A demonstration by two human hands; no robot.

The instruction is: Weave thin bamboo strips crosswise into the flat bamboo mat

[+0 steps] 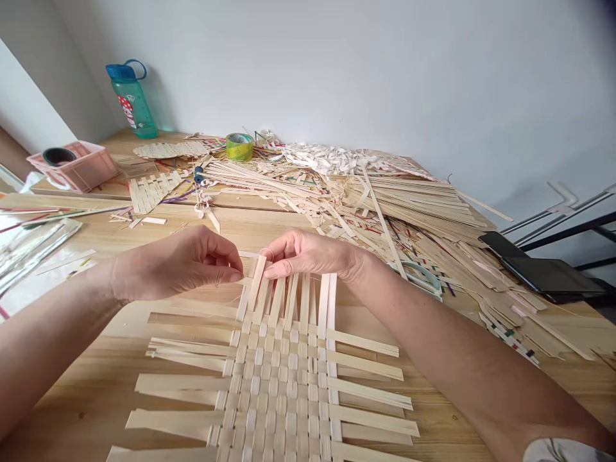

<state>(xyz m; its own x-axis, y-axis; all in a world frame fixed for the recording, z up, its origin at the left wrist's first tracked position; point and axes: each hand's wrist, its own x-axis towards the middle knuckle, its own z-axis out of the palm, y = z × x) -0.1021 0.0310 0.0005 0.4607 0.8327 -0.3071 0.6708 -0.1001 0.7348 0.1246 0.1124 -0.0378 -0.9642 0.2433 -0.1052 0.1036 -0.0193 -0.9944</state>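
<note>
A half-woven mat of pale bamboo strips [279, 378] lies on the wooden table in front of me, its loose ends sticking out on all sides. My left hand [178, 263] is closed in a pinch at the far edge of the mat, thumb and fingers pressed on a thin strip end. My right hand [312, 253] is curled over the upright strip ends [257, 276] at the mat's far edge, fingers holding them. The two hands almost touch above the weave.
A big heap of loose bamboo strips [385, 199] covers the back right of the table [86, 398]. A tape roll [239, 146], a teal water bottle [132, 99], a pink basket [79, 165], scissors [423, 276] and a dark phone [539, 266] lie around.
</note>
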